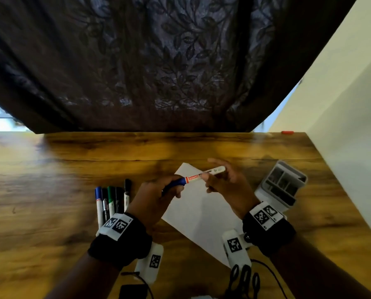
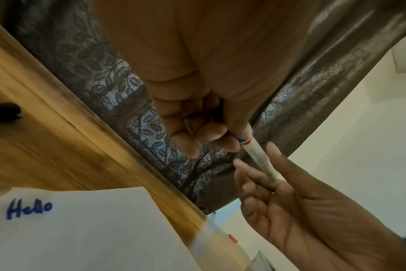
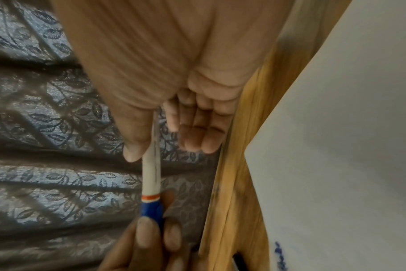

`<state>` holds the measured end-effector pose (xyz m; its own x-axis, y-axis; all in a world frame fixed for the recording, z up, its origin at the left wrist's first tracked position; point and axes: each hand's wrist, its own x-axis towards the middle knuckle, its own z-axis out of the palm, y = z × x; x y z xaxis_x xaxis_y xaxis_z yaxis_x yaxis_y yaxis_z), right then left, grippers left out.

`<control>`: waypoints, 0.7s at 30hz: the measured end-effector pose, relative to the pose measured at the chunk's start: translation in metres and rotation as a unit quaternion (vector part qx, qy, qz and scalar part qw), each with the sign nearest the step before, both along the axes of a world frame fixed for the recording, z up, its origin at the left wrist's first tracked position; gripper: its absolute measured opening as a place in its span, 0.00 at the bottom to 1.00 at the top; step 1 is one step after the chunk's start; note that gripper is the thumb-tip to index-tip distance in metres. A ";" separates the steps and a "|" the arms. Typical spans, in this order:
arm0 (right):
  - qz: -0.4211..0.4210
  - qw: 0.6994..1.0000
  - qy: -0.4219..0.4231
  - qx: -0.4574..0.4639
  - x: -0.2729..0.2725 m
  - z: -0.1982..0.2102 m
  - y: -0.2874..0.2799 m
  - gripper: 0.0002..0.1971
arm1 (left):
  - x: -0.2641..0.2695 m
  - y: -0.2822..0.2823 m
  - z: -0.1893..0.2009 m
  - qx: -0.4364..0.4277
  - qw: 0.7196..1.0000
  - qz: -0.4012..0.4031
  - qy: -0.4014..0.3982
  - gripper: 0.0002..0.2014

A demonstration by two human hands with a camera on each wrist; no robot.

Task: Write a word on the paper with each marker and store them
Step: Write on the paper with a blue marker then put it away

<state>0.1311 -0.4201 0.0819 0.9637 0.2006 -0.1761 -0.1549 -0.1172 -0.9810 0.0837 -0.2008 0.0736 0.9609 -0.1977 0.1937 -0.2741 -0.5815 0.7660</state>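
While both hands [image 1: 156, 197] [image 1: 227, 186] grip one blue-capped marker [image 1: 201, 175] | five markers [image 1: 112, 201] on table [image 1: 50, 180] | one paper [image 1: 201, 212]

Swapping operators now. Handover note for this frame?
Left hand grips the blue cap end of the marker; right hand pinches its white barrel, above the paper.
Paper carries a blue "Hello".
Five more markers lie left of the paper; organizer on the right.
Done: one word. Left: store this marker, write with and store the others.
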 end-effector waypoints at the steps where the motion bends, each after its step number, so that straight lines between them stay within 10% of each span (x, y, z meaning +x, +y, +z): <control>1: -0.008 0.998 -0.019 -0.054 0.002 -0.004 -0.009 0.37 | 0.000 0.000 0.000 0.012 1.000 0.015 -0.003 0.13; 8: 0.175 0.890 -0.256 -0.334 -0.004 0.003 -0.023 0.17 | 0.006 -0.026 0.012 0.067 0.997 0.004 -0.049 0.12; 21: 0.125 0.926 -0.150 -0.322 0.015 -0.021 -0.090 0.12 | 0.027 -0.098 0.001 0.096 0.988 0.052 0.112 0.19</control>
